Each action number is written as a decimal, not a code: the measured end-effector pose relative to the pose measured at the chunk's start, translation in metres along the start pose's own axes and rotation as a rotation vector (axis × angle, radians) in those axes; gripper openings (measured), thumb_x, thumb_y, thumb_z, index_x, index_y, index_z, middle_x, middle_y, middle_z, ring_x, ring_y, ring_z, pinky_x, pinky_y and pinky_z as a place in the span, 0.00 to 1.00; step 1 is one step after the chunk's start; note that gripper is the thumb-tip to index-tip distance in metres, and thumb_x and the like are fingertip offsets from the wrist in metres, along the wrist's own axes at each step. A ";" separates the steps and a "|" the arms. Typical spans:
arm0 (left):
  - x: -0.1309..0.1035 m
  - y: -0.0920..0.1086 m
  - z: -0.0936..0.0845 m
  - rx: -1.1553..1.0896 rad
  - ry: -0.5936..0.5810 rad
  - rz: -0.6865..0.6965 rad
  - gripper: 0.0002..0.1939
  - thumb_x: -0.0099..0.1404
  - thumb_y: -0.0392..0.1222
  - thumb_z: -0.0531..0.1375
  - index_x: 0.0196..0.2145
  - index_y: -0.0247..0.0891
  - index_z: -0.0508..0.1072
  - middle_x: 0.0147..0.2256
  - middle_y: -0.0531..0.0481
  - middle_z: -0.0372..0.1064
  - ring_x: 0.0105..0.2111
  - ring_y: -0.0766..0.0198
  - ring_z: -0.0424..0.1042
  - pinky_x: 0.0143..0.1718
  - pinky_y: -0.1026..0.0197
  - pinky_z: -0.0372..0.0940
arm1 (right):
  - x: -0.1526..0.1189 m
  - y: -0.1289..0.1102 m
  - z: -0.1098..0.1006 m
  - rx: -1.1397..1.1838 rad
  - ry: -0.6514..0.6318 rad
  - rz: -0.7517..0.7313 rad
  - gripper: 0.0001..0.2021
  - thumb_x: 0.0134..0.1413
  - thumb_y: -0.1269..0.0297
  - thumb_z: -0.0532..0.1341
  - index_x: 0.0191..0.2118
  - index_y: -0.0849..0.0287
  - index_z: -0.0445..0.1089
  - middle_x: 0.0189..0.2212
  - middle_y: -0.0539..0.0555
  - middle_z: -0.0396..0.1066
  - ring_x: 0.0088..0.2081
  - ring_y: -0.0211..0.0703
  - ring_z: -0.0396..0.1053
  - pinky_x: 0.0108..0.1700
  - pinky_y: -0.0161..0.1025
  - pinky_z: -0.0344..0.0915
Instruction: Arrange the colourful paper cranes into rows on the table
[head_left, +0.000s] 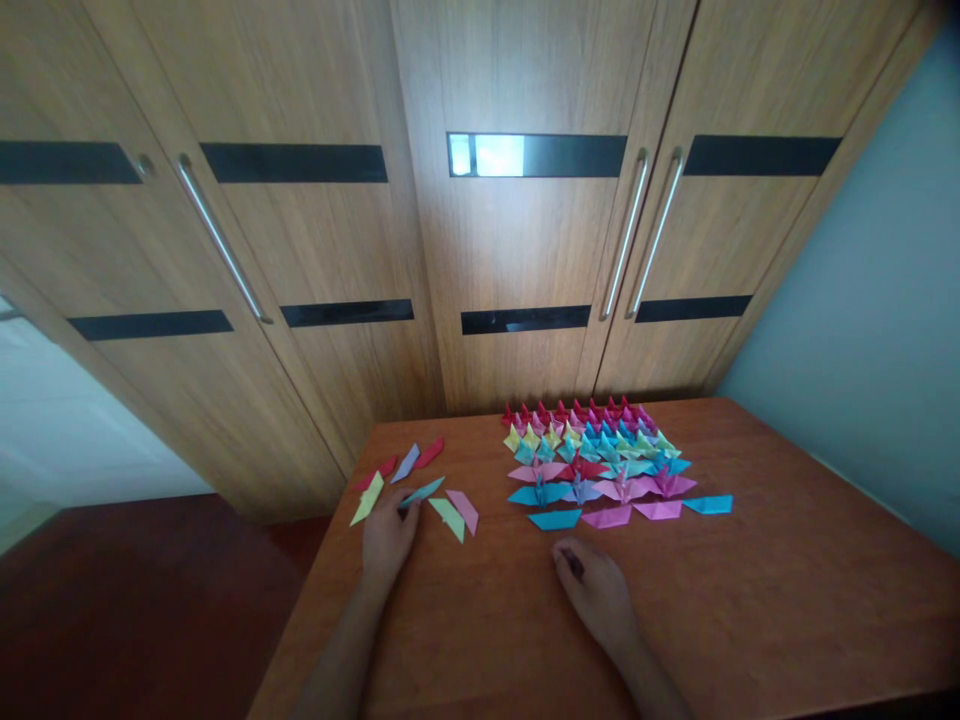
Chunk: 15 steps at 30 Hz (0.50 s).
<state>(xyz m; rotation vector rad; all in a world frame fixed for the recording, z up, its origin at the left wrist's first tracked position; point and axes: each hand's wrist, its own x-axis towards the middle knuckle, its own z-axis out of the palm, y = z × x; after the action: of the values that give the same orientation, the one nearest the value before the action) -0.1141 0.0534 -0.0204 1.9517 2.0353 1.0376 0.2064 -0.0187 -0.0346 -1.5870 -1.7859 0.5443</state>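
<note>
My left hand (388,545) is closed at the table's left side, its fingertips on one end of a teal folded paper piece (427,490). Around it lie other parallelogram-shaped paper pieces: a yellow one (367,498), a lavender one (406,463), a red one (430,453), a pale green one (448,519) and a pink one (464,510). My right hand (598,592) rests curled on the tabletop, with nothing seen in its fingers. Just beyond it runs a row of flat folded pieces, including a blue one (555,520) and a pink one (607,516).
Several rows of folded paper cranes (581,468) stand behind that row, red at the back. The brown wooden table (772,600) reaches a wooden wardrobe (517,250) with metal handles. A pale blue wall (862,330) borders the right.
</note>
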 end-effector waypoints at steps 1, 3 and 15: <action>0.000 0.001 -0.001 -0.036 0.001 -0.033 0.15 0.62 0.48 0.52 0.38 0.38 0.73 0.38 0.47 0.74 0.39 0.54 0.73 0.42 0.55 0.65 | 0.000 0.000 0.000 0.004 -0.001 -0.001 0.12 0.57 0.62 0.49 0.32 0.55 0.69 0.29 0.51 0.73 0.31 0.41 0.70 0.34 0.34 0.63; 0.000 0.005 -0.002 -0.125 0.003 -0.098 0.15 0.60 0.50 0.54 0.37 0.39 0.74 0.36 0.48 0.75 0.37 0.54 0.73 0.41 0.55 0.66 | 0.000 0.000 0.000 0.009 0.001 -0.006 0.12 0.57 0.61 0.49 0.32 0.55 0.69 0.29 0.51 0.73 0.31 0.41 0.70 0.34 0.34 0.63; -0.038 0.096 0.015 -0.663 -0.382 -0.101 0.16 0.59 0.51 0.58 0.33 0.36 0.78 0.27 0.50 0.74 0.29 0.61 0.70 0.31 0.64 0.62 | 0.000 -0.010 -0.005 0.261 -0.002 0.076 0.14 0.57 0.54 0.52 0.34 0.56 0.71 0.29 0.52 0.73 0.31 0.42 0.69 0.34 0.35 0.64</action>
<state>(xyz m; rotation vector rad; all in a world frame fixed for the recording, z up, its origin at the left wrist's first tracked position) -0.0206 0.0161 0.0082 1.5299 1.3404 1.0382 0.2028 -0.0211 -0.0238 -1.4768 -1.5876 0.7809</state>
